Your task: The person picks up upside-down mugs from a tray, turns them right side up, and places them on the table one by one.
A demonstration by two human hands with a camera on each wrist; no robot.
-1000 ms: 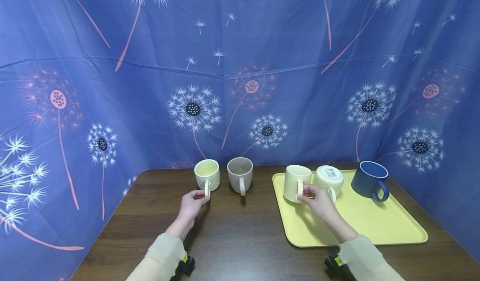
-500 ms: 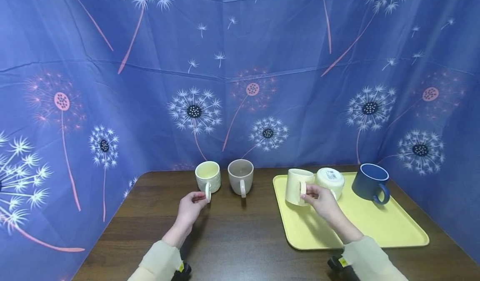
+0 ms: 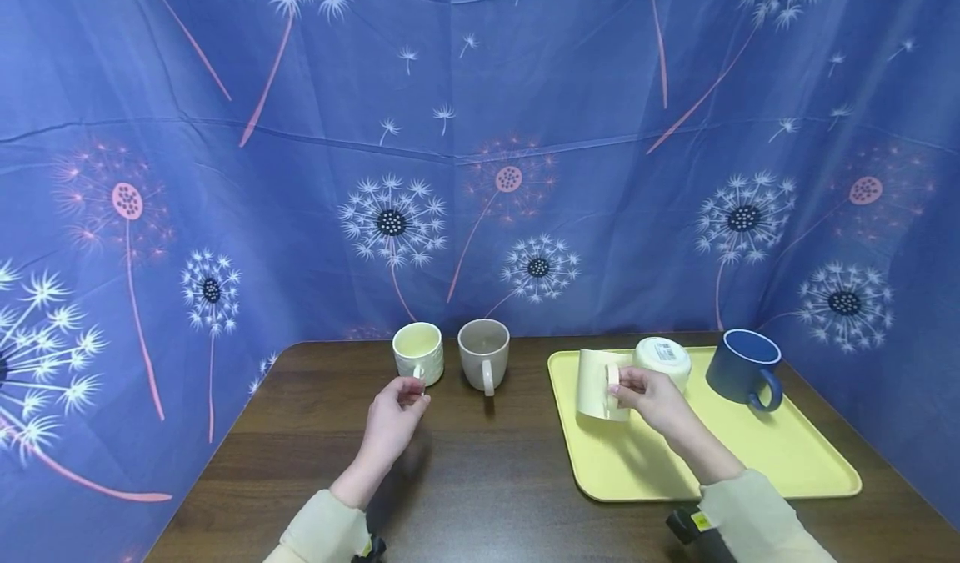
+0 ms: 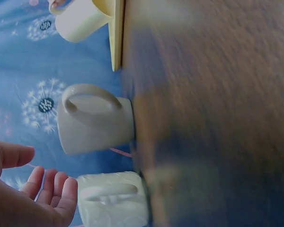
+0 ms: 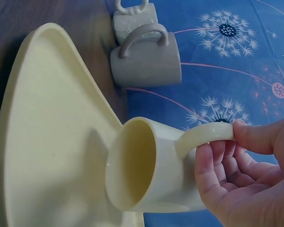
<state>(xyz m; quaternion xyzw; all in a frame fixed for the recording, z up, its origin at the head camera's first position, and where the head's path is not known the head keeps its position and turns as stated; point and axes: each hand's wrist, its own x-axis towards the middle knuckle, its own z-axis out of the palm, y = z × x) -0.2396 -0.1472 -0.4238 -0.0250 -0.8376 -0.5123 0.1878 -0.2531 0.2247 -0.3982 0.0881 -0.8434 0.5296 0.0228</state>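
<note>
My right hand point(image 3: 660, 400) pinches the handle of a cream mug point(image 3: 594, 386) between thumb and fingers. The right wrist view shows this mug point(image 5: 175, 175) tilted, its mouth point(image 5: 132, 165) facing down toward the yellow tray point(image 5: 47, 132). Beside it on the tray, a white mug point(image 3: 663, 361) stands upside down, label on its base. My left hand point(image 3: 393, 421) is by the handle of a pale embossed mug point(image 3: 417, 353). In the left wrist view its thumb and fingers point(image 4: 47, 189) are apart, off that handle point(image 4: 109, 190).
A grey mug point(image 3: 483, 353) stands upright on the brown table point(image 3: 480, 463), right of the embossed one. On the tray's right side a navy mug point(image 3: 742, 367) sits upright, handle to the right. A blue dandelion-print cloth point(image 3: 480, 87) hangs behind the table.
My right hand has tipped the cream mug from upright to mouth-down over the tray. My left hand has let go of the embossed mug's handle; that mug stays put.
</note>
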